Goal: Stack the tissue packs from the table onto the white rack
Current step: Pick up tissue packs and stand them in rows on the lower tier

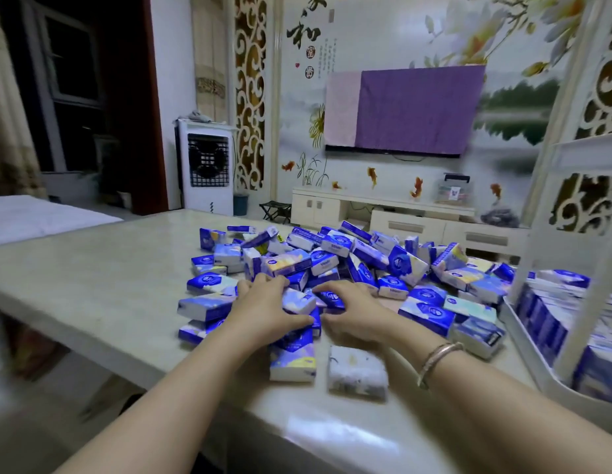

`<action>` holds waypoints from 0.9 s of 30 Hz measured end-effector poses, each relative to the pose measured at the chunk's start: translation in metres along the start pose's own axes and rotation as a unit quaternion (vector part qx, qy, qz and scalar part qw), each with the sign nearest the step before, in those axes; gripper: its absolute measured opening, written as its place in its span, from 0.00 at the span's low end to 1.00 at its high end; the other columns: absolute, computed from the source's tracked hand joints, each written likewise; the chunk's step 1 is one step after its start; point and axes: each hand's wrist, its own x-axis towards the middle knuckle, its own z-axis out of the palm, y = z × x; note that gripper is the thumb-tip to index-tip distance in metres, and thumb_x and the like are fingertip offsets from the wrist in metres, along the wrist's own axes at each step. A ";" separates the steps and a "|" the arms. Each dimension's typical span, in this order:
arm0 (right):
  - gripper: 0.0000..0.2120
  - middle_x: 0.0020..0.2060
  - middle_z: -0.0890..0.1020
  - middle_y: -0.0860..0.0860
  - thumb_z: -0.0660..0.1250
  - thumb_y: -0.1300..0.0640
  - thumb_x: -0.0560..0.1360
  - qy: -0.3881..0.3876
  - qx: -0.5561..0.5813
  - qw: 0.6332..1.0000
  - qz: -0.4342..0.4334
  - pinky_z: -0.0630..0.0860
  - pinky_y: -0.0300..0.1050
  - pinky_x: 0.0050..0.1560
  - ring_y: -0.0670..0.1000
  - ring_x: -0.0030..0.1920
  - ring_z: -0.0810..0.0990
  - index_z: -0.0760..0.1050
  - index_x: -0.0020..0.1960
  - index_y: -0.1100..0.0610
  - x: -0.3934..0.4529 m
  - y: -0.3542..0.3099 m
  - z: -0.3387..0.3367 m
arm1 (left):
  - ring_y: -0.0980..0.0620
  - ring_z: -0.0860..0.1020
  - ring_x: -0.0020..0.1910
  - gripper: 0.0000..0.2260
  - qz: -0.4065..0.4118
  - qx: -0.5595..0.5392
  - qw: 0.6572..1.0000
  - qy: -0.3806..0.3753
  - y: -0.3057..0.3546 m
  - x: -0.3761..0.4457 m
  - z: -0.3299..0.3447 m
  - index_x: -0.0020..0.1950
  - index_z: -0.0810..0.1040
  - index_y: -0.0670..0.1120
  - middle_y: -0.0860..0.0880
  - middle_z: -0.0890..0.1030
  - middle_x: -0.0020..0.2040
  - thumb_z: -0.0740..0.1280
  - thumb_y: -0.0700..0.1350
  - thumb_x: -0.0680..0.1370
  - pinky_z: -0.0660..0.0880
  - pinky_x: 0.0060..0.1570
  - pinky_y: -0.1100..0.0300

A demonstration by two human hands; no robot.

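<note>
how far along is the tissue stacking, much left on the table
Partly done: the white rack at the right already holds rows of stacked packs. In hand: the left hand and right hand are gathering a few packs at the pile's near edge. Left: a large loose pile of tissue packs covers the table.

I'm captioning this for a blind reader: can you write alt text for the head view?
Two hands, left hand and right hand, reach into a pile of blue tissue packs on a table. A white rack at right already holds packs.
</note>
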 end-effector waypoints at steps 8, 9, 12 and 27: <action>0.20 0.60 0.77 0.48 0.70 0.53 0.72 0.035 0.034 0.999 0.020 0.73 0.43 0.59 0.48 0.60 0.75 0.70 0.62 0.49 -0.021 0.005 -0.012 | 0.47 0.73 0.60 0.22 -0.003 -0.213 0.976 0.036 0.006 0.001 -0.005 0.64 0.72 0.58 0.48 0.68 0.61 0.69 0.59 0.71 0.77 0.52 0.55; 0.20 0.58 0.77 0.48 0.71 0.53 0.72 0.033 0.079 0.996 0.039 0.74 0.42 0.57 0.48 0.57 0.76 0.70 0.62 0.49 -0.025 0.005 -0.016 | 0.47 0.75 0.55 0.19 -0.010 -0.255 0.966 0.041 0.008 0.000 -0.007 0.62 0.74 0.57 0.47 0.69 0.60 0.67 0.60 0.72 0.79 0.44 0.55; 0.19 0.51 0.80 0.52 0.72 0.55 0.72 0.053 0.262 0.960 0.085 0.76 0.45 0.52 0.48 0.45 0.79 0.71 0.60 0.54 -0.035 -0.002 -0.029 | 0.43 0.76 0.54 0.23 -0.083 -0.410 0.908 0.037 0.016 0.001 -0.014 0.58 0.75 0.51 0.43 0.74 0.60 0.60 0.65 0.71 0.81 0.44 0.49; 0.14 0.52 0.82 0.45 0.61 0.62 0.78 0.049 0.471 0.881 -0.026 0.73 0.32 0.49 0.40 0.52 0.79 0.77 0.57 0.47 -0.050 -0.045 -0.032 | 0.51 0.83 0.40 0.26 -0.033 -0.534 0.845 0.010 0.028 -0.005 -0.007 0.65 0.65 0.50 0.44 0.82 0.52 0.70 0.58 0.72 0.79 0.33 0.59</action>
